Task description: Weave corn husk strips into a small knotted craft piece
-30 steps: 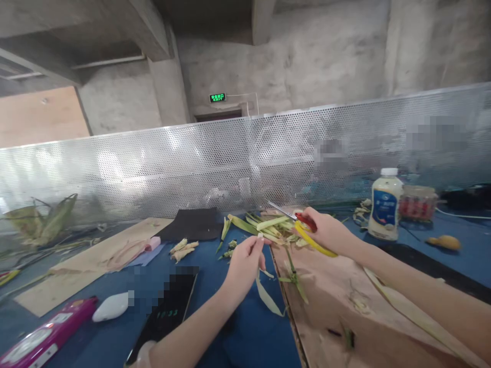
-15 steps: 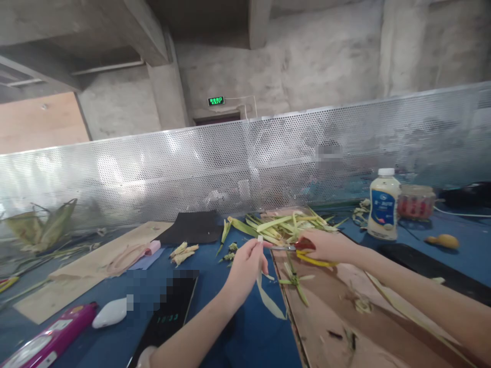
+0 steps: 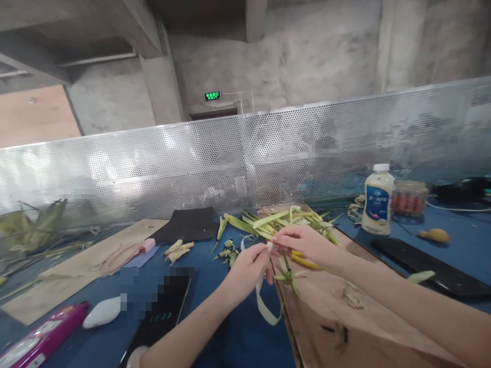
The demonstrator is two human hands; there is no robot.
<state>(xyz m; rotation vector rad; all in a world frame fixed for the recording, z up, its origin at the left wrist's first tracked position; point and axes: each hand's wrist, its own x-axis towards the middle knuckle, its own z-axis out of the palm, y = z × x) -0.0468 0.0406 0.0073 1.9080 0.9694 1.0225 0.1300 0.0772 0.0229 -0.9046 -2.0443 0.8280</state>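
A long pale leaf strip is pinched between the thumb and fingers of my left hand, its tail curling down over the blue table. The fingertips of my right hand meet the left at the upper end of that strip and pinch there. Below my right palm shows the yellow handle of scissors; the rest is covered, so I cannot tell whether they lie on the board. A small green leaf knot lies on the edge of the brown board. Behind the hands spreads a pile of green leaf strips.
To the right stand a white-capped bottle and a jar; a black case-like object lies nearer. Leftward are a phone, a white mouse-like object, a magenta tool and brown paper. Perforated metal panels close the back.
My right hand has moved left, off its grip on the scissors' handles, and its fingertips now join the left hand at the strip. The view has shifted slightly.
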